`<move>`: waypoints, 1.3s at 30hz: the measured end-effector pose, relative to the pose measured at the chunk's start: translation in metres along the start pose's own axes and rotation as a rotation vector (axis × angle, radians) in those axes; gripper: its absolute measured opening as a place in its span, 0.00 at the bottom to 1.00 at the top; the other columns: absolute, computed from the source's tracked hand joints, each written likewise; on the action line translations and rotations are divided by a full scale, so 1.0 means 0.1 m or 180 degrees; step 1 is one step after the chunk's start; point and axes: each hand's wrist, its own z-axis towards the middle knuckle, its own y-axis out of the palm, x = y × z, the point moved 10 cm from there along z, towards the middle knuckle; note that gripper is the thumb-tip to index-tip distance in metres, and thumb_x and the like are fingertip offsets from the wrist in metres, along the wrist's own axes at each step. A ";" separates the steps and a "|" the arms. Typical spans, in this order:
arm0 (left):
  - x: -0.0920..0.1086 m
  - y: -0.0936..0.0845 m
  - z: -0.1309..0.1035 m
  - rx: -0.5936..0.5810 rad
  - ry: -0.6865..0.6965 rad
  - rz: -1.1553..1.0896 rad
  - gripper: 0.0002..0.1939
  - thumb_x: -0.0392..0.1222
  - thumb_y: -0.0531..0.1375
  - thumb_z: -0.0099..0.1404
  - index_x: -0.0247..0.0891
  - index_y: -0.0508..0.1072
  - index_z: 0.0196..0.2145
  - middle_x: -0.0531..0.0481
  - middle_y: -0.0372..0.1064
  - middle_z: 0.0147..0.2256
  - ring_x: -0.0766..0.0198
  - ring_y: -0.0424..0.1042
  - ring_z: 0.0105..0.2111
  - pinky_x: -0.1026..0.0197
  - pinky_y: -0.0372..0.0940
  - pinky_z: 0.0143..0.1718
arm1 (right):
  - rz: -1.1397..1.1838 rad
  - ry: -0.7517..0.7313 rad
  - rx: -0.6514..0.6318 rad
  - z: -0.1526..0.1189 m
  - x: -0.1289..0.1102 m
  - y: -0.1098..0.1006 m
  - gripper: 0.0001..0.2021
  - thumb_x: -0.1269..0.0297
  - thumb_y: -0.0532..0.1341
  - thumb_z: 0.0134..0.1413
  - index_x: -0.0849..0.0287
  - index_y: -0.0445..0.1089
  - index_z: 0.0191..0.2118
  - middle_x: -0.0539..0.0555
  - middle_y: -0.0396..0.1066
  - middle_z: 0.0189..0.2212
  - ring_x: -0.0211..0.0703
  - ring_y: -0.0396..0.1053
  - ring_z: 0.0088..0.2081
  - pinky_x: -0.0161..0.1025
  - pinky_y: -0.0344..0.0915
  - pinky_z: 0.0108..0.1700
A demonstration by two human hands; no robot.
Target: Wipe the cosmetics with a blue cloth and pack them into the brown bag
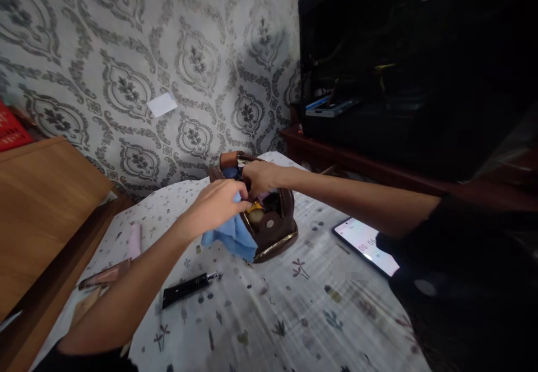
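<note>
The left hand (222,201) pinches a blue cloth (233,237) at the near-left of the brown handbag (276,233), seemingly leaving its mouth accessible to the right hand (258,176), whose grip I cannot tell.

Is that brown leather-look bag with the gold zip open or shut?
The bag is open: its gold zip is spread apart, a shiny yellow item shows inside, and the right hand reaches in.

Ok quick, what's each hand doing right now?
Left hand: closed on the blue cloth.
Right hand: in the bag; can't tell if it's holding anything.
</note>
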 end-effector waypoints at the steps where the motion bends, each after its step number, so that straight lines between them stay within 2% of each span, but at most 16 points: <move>1: -0.03 -0.05 -0.10 0.0222 0.0041 -0.0175 0.07 0.44 0.60 0.65 0.43 0.76 0.37 0.51 0.76 0.40 0.56 0.75 0.43 0.58 0.67 0.43 | -0.0096 0.0020 -0.0019 -0.01 -0.02 0.03 0.21 0.60 0.74 0.39 0.63 0.80 0.42 0.61 0.79 0.41 0.54 0.77 0.43 0.36 0.68 0.37; 4: -0.10 -0.04 -0.38 0.0665 0.0143 -0.0661 0.10 0.41 0.56 0.68 0.44 0.75 0.44 0.50 0.75 0.47 0.57 0.75 0.47 0.57 0.68 0.48 | -0.0425 0.0068 -0.0116 -0.05 -0.07 0.11 0.24 0.60 0.73 0.43 0.62 0.78 0.49 0.64 0.77 0.48 0.56 0.75 0.49 0.39 0.69 0.44; 6: -0.14 0.02 -0.52 0.0859 0.0191 -0.0929 0.13 0.41 0.55 0.69 0.44 0.73 0.50 0.49 0.73 0.54 0.57 0.72 0.53 0.55 0.67 0.53 | -0.0557 0.0035 -0.0210 -0.08 -0.11 0.14 0.24 0.61 0.72 0.45 0.63 0.77 0.50 0.65 0.77 0.49 0.57 0.75 0.50 0.40 0.69 0.47; 8: -0.17 0.08 -0.60 0.0966 0.0215 -0.1089 0.16 0.41 0.55 0.70 0.44 0.72 0.53 0.48 0.70 0.58 0.56 0.69 0.58 0.53 0.64 0.59 | -0.0603 0.0009 -0.0316 -0.10 -0.13 0.17 0.23 0.61 0.71 0.46 0.64 0.77 0.50 0.65 0.77 0.48 0.57 0.75 0.50 0.41 0.68 0.46; 10: -0.20 0.11 -0.64 0.0993 0.0190 -0.1164 0.16 0.41 0.55 0.70 0.44 0.72 0.54 0.48 0.69 0.59 0.56 0.69 0.58 0.52 0.63 0.60 | -0.0581 -0.0022 -0.0345 -0.11 -0.13 0.15 0.22 0.60 0.71 0.47 0.63 0.78 0.49 0.65 0.77 0.48 0.56 0.75 0.50 0.39 0.67 0.44; 13: -0.25 0.11 -0.71 0.1046 0.0102 -0.1241 0.14 0.42 0.55 0.70 0.44 0.74 0.50 0.48 0.70 0.58 0.56 0.71 0.55 0.53 0.66 0.57 | -0.0514 -0.0229 -0.0372 -0.13 -0.15 0.11 0.19 0.58 0.69 0.49 0.62 0.79 0.46 0.62 0.78 0.47 0.54 0.74 0.49 0.37 0.65 0.41; 17: -0.28 0.14 -0.85 0.1109 -0.0007 -0.1396 0.12 0.44 0.54 0.71 0.43 0.75 0.46 0.47 0.71 0.55 0.57 0.72 0.52 0.55 0.67 0.53 | -0.0512 -0.0597 -0.0811 -0.24 -0.25 0.18 0.20 0.57 0.69 0.47 0.63 0.80 0.44 0.59 0.80 0.41 0.52 0.75 0.45 0.38 0.62 0.39; 20: -0.29 0.27 -0.96 0.1048 -0.0103 -0.1486 0.12 0.45 0.53 0.71 0.42 0.75 0.44 0.46 0.72 0.49 0.59 0.73 0.46 0.57 0.67 0.48 | -0.0509 -0.0646 -0.0937 -0.30 -0.30 0.20 0.21 0.57 0.70 0.45 0.64 0.79 0.45 0.59 0.80 0.39 0.51 0.75 0.42 0.38 0.62 0.38; 24: -0.32 0.48 -1.05 0.0909 -0.0226 -0.1583 0.13 0.44 0.51 0.72 0.42 0.75 0.43 0.45 0.71 0.47 0.61 0.73 0.41 0.58 0.68 0.43 | -0.0641 -0.0626 -0.0923 -0.32 -0.34 0.24 0.20 0.61 0.70 0.46 0.63 0.78 0.47 0.59 0.79 0.41 0.51 0.75 0.44 0.37 0.62 0.37; 29: -0.39 0.61 -1.13 0.0897 -0.0272 -0.1635 0.13 0.45 0.51 0.71 0.43 0.75 0.41 0.46 0.72 0.44 0.59 0.74 0.40 0.58 0.68 0.42 | -0.0826 -0.0643 -0.0947 -0.32 -0.32 0.28 0.17 0.67 0.66 0.49 0.66 0.79 0.46 0.62 0.79 0.40 0.51 0.75 0.41 0.38 0.62 0.35; 32: -0.45 0.67 -1.17 0.0812 -0.0360 -0.1666 0.13 0.45 0.51 0.71 0.43 0.74 0.43 0.45 0.71 0.45 0.59 0.74 0.41 0.57 0.68 0.43 | -0.0670 -0.0741 -0.1014 -0.28 -0.27 0.28 0.16 0.66 0.67 0.48 0.66 0.79 0.44 0.59 0.79 0.37 0.48 0.75 0.38 0.37 0.62 0.34; 35: -0.55 0.71 -1.24 0.0830 -0.0466 -0.1731 0.13 0.47 0.51 0.72 0.42 0.74 0.44 0.44 0.71 0.46 0.58 0.74 0.42 0.56 0.68 0.44 | -0.0413 -0.0934 -0.0819 -0.14 -0.27 0.21 0.14 0.64 0.66 0.51 0.65 0.79 0.43 0.57 0.79 0.38 0.45 0.74 0.38 0.35 0.62 0.35; 39: -0.67 0.78 -1.34 0.0924 -0.0544 -0.1808 0.14 0.49 0.52 0.72 0.41 0.74 0.42 0.44 0.72 0.44 0.58 0.74 0.41 0.56 0.68 0.43 | -0.0417 -0.0563 -0.0228 0.13 -0.18 0.09 0.15 0.68 0.63 0.55 0.66 0.78 0.47 0.61 0.79 0.44 0.48 0.76 0.43 0.35 0.66 0.39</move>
